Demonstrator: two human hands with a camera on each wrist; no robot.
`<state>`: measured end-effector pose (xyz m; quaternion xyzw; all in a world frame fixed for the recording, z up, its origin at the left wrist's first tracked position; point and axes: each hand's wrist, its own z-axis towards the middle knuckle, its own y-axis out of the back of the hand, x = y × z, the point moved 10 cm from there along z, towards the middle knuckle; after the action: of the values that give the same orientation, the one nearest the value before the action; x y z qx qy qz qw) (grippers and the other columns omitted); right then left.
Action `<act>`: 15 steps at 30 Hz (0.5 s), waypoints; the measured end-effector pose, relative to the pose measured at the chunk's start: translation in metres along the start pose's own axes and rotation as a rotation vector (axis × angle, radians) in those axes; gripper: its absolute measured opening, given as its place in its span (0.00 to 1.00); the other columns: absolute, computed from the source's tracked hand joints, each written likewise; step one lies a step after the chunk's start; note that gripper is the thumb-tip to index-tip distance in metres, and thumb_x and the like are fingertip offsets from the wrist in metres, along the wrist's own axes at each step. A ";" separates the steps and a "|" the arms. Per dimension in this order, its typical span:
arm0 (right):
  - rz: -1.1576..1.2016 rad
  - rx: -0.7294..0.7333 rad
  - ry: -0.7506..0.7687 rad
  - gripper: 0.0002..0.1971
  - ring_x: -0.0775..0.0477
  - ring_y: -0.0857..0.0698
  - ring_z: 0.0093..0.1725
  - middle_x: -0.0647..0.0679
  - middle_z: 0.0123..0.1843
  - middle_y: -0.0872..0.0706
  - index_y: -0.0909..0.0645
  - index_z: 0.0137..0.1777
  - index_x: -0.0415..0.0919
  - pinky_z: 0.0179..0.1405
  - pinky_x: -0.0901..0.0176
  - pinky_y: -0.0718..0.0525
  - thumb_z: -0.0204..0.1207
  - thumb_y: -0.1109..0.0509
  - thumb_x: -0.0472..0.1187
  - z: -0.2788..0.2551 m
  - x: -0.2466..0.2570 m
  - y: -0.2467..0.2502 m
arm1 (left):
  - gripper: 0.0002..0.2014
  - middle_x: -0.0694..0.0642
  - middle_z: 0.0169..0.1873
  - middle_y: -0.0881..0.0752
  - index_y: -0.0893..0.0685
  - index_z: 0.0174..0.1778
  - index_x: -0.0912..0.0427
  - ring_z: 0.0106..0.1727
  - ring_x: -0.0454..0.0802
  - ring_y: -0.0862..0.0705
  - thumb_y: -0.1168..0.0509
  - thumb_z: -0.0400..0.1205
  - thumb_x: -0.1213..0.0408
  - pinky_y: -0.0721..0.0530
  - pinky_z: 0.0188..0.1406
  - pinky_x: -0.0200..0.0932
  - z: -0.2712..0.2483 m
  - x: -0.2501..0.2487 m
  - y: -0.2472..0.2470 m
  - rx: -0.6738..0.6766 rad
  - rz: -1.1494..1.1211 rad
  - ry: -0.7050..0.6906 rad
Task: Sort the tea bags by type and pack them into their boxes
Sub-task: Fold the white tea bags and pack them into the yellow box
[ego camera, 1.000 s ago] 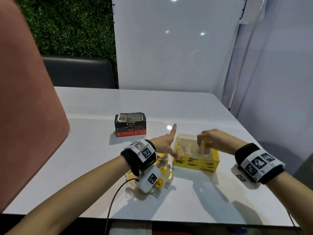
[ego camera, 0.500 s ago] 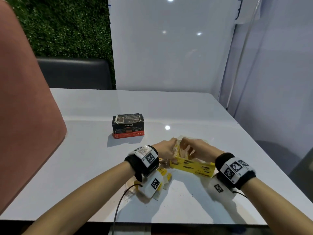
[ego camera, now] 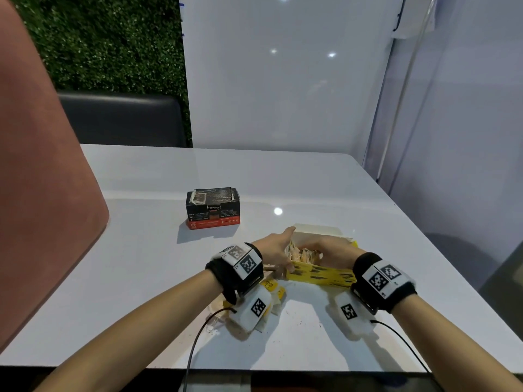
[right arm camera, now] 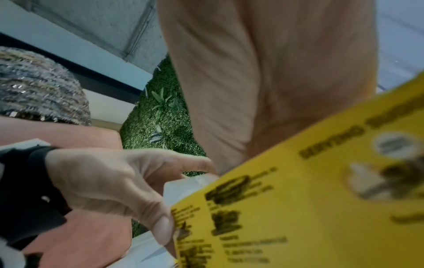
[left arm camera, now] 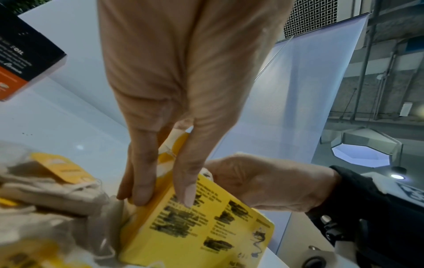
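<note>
An open yellow tea box (ego camera: 319, 274) stands on the white table (ego camera: 141, 264), with paper tea bags (ego camera: 301, 253) upright inside it. My left hand (ego camera: 278, 250) grips the box's left front corner. In the left wrist view the thumb (left arm camera: 185, 192) lies on the printed front (left arm camera: 206, 226) and the fingers (left arm camera: 140, 190) on the side. My right hand (ego camera: 331, 251) reaches down into the box from the right, its fingertips hidden among the bags. Loose yellow-tagged tea bags (ego camera: 273, 288) lie by my left wrist. A black and red tea box (ego camera: 212, 212) stands further back on the left.
A pink chair back (ego camera: 42, 193) rises at the table's left edge. A dark bench (ego camera: 121, 120) and a white panel (ego camera: 283, 80) stand behind the table. Cables (ego camera: 195, 343) trail from both wrist cameras over the front edge.
My right hand came from above the box's right end down into the box. My left hand dropped its raised finger and took hold of the box's left corner.
</note>
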<state>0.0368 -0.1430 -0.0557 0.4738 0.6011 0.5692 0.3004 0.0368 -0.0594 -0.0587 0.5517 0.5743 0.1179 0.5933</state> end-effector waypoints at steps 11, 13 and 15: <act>0.264 0.188 -0.056 0.35 0.52 0.24 0.69 0.50 0.75 0.25 0.35 0.78 0.50 0.69 0.58 0.24 0.72 0.36 0.25 -0.014 -0.011 -0.005 | 0.47 0.64 0.79 0.37 0.59 0.82 0.46 0.71 0.59 0.23 0.33 0.79 0.74 0.18 0.63 0.48 -0.031 0.021 0.025 0.016 -0.300 -0.080; 0.287 0.159 -0.106 0.33 0.46 0.22 0.69 0.46 0.73 0.24 0.33 0.77 0.46 0.65 0.59 0.23 0.73 0.34 0.25 -0.022 -0.013 0.006 | 0.39 0.65 0.75 0.31 0.48 0.82 0.52 0.67 0.58 0.21 0.36 0.80 0.77 0.18 0.60 0.45 -0.051 0.039 0.044 -0.029 -0.357 -0.072; 0.247 -0.062 -0.087 0.28 0.45 0.20 0.66 0.43 0.70 0.21 0.28 0.74 0.41 0.61 0.61 0.22 0.74 0.32 0.26 -0.029 -0.006 0.034 | 0.29 0.64 0.66 0.23 0.36 0.77 0.58 0.56 0.54 0.17 0.39 0.81 0.79 0.17 0.53 0.41 -0.073 0.061 0.056 -0.077 -0.376 -0.040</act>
<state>0.0204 -0.1638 -0.0186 0.5589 0.5067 0.5991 0.2681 0.0241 0.0464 -0.0289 0.4139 0.6503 0.0156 0.6368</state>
